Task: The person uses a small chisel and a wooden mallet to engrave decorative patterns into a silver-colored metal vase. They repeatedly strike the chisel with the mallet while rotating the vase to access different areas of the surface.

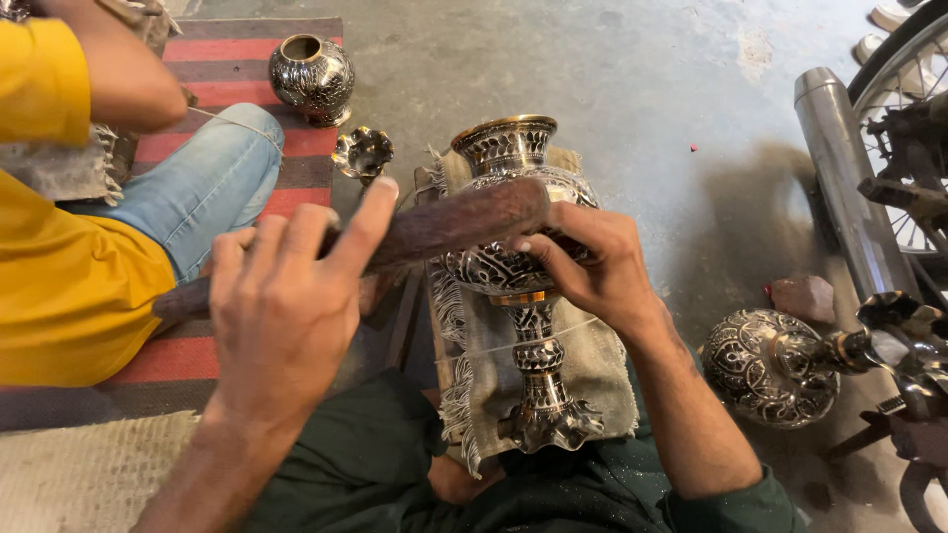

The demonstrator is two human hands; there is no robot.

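Seen from the head camera, looking down at a person sitting on a concrete floor [612, 79]. An ornate engraved metal vase [513, 266] lies tilted across their lap on a fringed piece of burlap cloth [602, 375], its mouth pointing away and its flared foot toward the body. The left hand [281, 306] has its fingers curled around a dark, worn wooden stick [444, 225], index finger stretched along it; the stick lies across the belly of the vase. The right hand [592, 266] grips the vase's belly from the right side, fingers closed against the metal beside the stick's end. A thin string [513, 345] crosses the vase's stem.

To the left, another person in a yellow shirt [69, 286] and blue jeans sits on a red striped rug [227, 69]. A round engraved pot [312, 77] stands on that rug, with a small fluted metal piece [362, 154] near it. At the right lie a second engraved vase [780, 365] and a motorcycle wheel [908, 118].
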